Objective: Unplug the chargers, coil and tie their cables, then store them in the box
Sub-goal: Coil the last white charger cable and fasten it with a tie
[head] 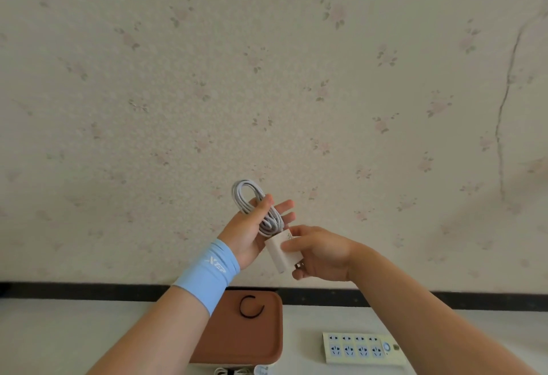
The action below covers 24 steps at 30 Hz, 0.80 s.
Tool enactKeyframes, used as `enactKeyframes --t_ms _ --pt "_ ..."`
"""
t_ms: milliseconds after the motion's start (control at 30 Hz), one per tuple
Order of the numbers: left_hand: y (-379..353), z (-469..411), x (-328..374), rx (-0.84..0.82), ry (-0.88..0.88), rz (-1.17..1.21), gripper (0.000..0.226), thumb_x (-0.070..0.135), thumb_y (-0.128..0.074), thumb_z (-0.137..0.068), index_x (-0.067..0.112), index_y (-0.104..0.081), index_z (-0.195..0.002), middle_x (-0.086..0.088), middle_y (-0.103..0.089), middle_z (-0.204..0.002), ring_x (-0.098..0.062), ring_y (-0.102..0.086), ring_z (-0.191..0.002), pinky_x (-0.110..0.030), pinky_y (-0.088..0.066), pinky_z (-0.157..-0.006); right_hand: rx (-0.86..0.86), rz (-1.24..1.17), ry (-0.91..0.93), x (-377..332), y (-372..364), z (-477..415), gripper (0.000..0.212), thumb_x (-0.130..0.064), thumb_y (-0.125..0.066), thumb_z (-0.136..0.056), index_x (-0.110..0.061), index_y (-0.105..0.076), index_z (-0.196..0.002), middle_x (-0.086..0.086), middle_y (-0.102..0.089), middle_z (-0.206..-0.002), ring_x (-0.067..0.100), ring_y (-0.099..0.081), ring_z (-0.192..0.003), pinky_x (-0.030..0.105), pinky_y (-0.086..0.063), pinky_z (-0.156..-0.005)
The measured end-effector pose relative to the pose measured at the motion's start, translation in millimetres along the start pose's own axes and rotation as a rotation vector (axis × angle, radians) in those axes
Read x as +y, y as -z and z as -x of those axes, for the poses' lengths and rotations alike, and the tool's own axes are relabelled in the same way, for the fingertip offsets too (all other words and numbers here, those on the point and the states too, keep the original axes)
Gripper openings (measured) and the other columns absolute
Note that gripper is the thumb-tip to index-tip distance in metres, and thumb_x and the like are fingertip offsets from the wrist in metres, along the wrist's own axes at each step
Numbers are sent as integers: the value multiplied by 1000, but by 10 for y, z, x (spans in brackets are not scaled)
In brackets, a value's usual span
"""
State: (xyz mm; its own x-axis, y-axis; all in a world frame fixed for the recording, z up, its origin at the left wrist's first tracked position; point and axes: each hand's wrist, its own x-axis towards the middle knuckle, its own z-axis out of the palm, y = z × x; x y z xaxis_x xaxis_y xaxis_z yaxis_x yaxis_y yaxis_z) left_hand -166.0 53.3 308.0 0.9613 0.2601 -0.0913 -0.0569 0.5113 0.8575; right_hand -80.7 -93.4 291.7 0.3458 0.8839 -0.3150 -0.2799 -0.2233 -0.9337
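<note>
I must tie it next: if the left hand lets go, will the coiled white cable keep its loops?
Probably not: no tie shows on the coiled white cable and only the left hand grips its loops, so it may spring open. It looks thin, so likely light and floppy. The white charger in the right hand may drag that end down.

Two bare forearms (166,330) are recorded. A light blue stretch wristband (207,275) is worn on the left wrist, just behind the left hand (247,238). It is wide, covering the wrist and the lower forearm, and is creased near the hand. White lettering (216,265), read as "XTEP", is printed on it. The right hand (323,253) and forearm are bare.
</note>
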Motion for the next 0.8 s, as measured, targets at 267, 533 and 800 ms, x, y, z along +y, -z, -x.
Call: enactKeyframes --t_ms 267,533,800 --pt "236 -130 -152 154 49 -49 22 30 -62 -95 11 -65 -83 -5 -64 -76 -18 -62 -66 -47 -57 -83 109 -37 -19 151 -33 -187 84 3 -68 -89 -31 -22 -150 17 -56 -131 38 -65 -108 47 -59 -77" --pt "789 -159 -320 259 220 -412 29 37 -74 -85 12 -61 -79 -3 -57 -71 -18 -55 -60 -49 -60 -75 316 587 -79 435 44 -521 60 -13 -63 -91 -24 -39 -145 5 -69 -113 19 -68 -101 35 -56 -88" --pt "1459 -321 -667 371 433 -916 14 17 -68 -82 6 -61 -83 -14 -56 -67 -23 -50 -48 -46 -59 -68 105 1143 -176 976 247 -1084 46 -2 -45 -90 -17 -69 -126 2 -64 -134 20 -57 -125 28 -45 -105"
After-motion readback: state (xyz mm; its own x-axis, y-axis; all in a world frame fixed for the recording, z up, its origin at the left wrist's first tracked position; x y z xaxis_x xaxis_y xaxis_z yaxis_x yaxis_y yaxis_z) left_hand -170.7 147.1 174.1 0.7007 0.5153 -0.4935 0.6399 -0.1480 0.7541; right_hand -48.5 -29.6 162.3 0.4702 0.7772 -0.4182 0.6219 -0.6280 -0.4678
